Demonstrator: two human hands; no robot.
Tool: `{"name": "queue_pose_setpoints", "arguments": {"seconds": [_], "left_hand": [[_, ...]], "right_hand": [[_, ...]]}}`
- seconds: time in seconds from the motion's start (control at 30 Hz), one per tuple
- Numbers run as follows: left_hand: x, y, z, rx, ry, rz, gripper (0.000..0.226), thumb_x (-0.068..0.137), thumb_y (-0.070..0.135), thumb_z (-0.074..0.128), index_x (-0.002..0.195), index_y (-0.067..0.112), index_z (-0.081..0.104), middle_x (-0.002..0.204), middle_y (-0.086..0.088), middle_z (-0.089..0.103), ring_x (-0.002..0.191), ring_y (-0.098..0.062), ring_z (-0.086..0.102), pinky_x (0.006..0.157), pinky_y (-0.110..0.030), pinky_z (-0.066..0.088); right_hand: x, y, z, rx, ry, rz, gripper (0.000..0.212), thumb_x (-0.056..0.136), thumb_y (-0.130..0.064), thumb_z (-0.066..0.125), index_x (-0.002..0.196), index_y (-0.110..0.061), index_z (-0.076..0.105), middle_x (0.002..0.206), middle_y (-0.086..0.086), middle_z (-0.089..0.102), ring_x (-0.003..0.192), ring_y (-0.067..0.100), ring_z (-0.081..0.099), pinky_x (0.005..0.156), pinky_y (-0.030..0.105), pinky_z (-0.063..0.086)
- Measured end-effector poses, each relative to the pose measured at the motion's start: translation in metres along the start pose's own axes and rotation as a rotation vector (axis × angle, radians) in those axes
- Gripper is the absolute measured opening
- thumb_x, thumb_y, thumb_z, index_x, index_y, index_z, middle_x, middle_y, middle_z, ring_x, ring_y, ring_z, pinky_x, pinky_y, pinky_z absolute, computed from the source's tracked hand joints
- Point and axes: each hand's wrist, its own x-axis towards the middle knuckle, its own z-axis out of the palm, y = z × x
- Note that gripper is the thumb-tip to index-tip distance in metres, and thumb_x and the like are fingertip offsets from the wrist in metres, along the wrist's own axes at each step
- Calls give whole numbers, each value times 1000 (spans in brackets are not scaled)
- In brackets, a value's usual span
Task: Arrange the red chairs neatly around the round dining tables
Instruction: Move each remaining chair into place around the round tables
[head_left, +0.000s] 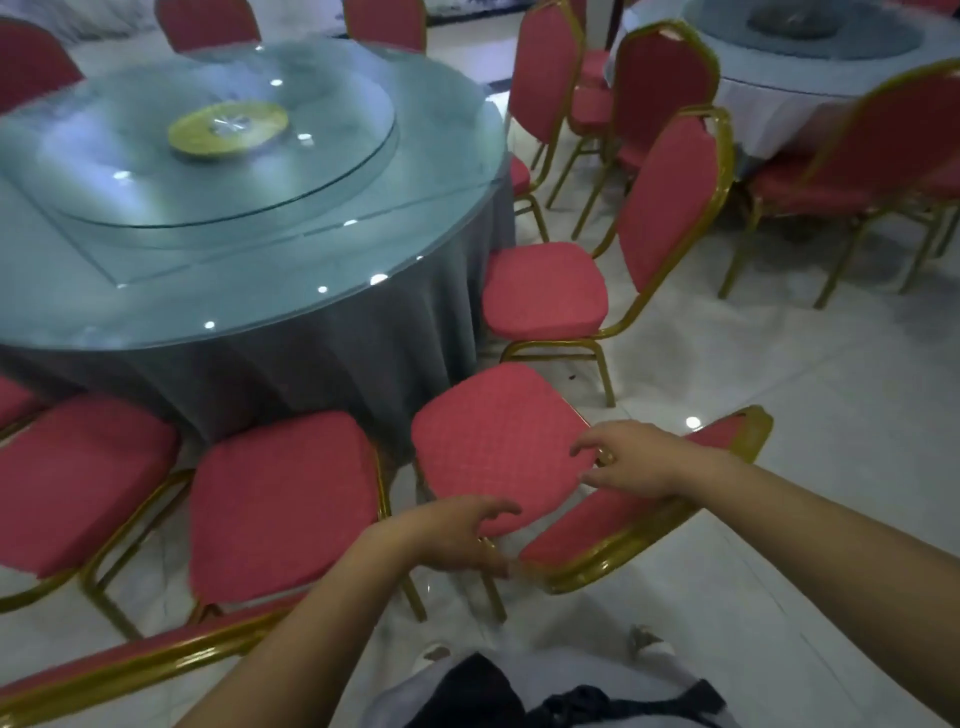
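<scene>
A red chair with a gold frame (493, 441) stands right in front of me, its seat facing the round glass-topped table (426, 244). Its backrest (613, 525) runs slanted below my hands. My left hand (457, 530) hovers at the backrest's left end, fingers and thumb spread, with nothing clasped. My right hand (634, 462) lies over the backrest's top with its fingers apart above the seat's rear edge. More red chairs ring the table: one to the left (280, 504), one further left (78, 478) and one to the right (545, 291).
A glass turntable with a yellow hub (228, 127) sits on the table. A second round table with a white cloth (769, 104) stands at the back right with several red chairs (857, 156) around it. White tiled floor (805, 415) lies open to my right.
</scene>
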Motion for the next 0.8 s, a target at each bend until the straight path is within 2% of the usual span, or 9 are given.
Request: {"name": "queue_pose_setpoints", "arguments": {"seconds": [0.1, 0.2, 0.27, 0.37, 0.43, 0.53, 0.7, 0.8], "left_hand": [[21, 34, 22, -142, 9, -48, 85, 76, 51, 76, 146, 49, 28, 151, 15, 36, 135, -12, 38, 105, -29, 38], [39, 74, 55, -256, -1, -120, 90, 70, 55, 78, 144, 55, 26, 139, 27, 35, 126, -3, 39, 98, -21, 36], [48, 96, 82, -249, 106, -163, 88, 71, 53, 77, 144, 54, 27, 132, 29, 40, 119, 0, 43, 96, -20, 37], [61, 121, 107, -306, 462, -284, 54, 83, 29, 69, 132, 46, 52, 108, 14, 65, 96, -9, 62, 85, -30, 53], [64, 136, 119, -298, 601, -380, 41, 87, 23, 62, 124, 41, 61, 100, 9, 70, 90, -12, 65, 80, -33, 54], [67, 161, 139, -231, 618, -437, 45, 87, 22, 59, 126, 45, 60, 95, 11, 69, 88, -11, 64, 72, -24, 48], [83, 188, 171, -298, 647, -489, 60, 83, 15, 59, 128, 55, 53, 90, 10, 69, 86, -12, 67, 76, -35, 57], [93, 183, 165, -323, 677, -502, 58, 84, 14, 55, 125, 55, 55, 82, 16, 63, 80, -9, 64, 68, -30, 54]], "right_hand": [[3, 47, -20, 39, -91, -114, 55, 84, -67, 57, 132, -40, 56, 132, -14, 56, 116, 6, 52, 97, 31, 44], [-12, 103, -37, 147, -211, -161, 73, 65, -90, 54, 124, -47, 58, 119, -23, 57, 108, 2, 55, 91, 28, 46], [-27, 144, -40, 162, -278, -225, 76, 58, -93, 58, 120, -49, 60, 111, -26, 61, 104, -1, 57, 91, 27, 47], [-41, 185, -39, 24, -174, -320, 66, 61, -83, 67, 118, -51, 57, 104, -29, 59, 98, -4, 53, 85, 23, 43], [-39, 195, -32, -51, -44, -366, 40, 74, -60, 74, 106, -40, 63, 97, -19, 62, 94, 2, 55, 88, 33, 45], [-39, 204, -26, -147, 52, -305, 8, 85, -38, 69, 93, -36, 68, 91, -12, 66, 98, 13, 58, 93, 38, 37], [-41, 233, -17, -126, 109, -247, 9, 86, -39, 70, 93, -44, 70, 98, -19, 61, 107, 7, 42, 104, 52, 26], [-30, 234, -24, -117, 85, -281, 11, 85, -38, 71, 91, -47, 68, 99, -25, 58, 104, 5, 36, 101, 54, 27]]}}
